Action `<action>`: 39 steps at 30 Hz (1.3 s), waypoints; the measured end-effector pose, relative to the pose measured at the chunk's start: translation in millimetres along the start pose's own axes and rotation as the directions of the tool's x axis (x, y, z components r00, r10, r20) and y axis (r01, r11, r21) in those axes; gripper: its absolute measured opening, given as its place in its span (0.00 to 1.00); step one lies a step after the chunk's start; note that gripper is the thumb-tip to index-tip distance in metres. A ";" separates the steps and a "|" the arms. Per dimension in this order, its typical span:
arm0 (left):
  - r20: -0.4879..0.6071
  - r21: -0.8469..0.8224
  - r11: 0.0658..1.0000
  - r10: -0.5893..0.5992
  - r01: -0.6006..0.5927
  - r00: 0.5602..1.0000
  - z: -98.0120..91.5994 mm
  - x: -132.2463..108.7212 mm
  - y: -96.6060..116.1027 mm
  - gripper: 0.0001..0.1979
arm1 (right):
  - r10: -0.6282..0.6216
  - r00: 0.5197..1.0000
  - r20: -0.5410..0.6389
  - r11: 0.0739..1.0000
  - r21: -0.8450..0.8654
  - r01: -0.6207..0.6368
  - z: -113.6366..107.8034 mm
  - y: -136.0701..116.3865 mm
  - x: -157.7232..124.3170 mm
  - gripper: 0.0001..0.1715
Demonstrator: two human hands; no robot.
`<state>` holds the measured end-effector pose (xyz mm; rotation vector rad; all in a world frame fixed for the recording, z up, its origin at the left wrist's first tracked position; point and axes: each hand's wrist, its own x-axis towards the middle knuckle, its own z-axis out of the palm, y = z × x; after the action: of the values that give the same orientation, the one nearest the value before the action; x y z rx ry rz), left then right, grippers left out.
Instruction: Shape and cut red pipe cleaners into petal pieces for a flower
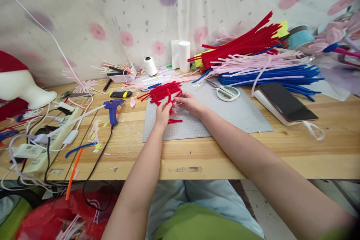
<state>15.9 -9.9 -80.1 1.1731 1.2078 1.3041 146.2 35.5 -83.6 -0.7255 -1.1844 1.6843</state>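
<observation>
My left hand (163,114) pinches a shape of bent red pipe cleaners (169,99) above the grey cutting mat (239,116). To its right, my right hand (188,102) closes its fingertips on a red piece at the right side of that shape. Just behind my hands lies a pile of cut red pipe cleaners (164,90). A short bent red piece (175,121) rests on the mat below my fingers. Scissors with pale green handles (227,93) lie at the mat's back edge.
Large red (239,48), pink and blue bundles (270,76) lie at the back right. A phone (288,102) sits at the right. A blue glue gun (112,110), its cord, a power strip (56,138) and tangled cables occupy the left.
</observation>
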 end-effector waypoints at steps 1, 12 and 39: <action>0.005 -0.002 1.000 -0.005 0.005 1.000 -0.5 0.2 0.4 0.12 | 0.004 1.000 -0.003 1.000 -0.008 -0.004 -0.1 -0.7 -0.3 0.14; 0.109 0.584 0.792 0.142 -0.179 0.984 -9.0 -1.6 -6.5 0.12 | 0.126 0.992 0.017 0.987 -0.102 -0.124 5.3 -12.3 -5.0 0.16; 0.080 0.429 0.901 0.032 -0.063 0.996 -2.7 -6.5 -3.9 0.08 | 0.070 0.951 -0.300 0.997 0.006 -0.072 -14.3 -27.9 3.7 0.12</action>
<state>13.8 -16.4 -84.4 1.5592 1.4697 1.0438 166.5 47.6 -62.7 -0.9993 -0.9580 1.5618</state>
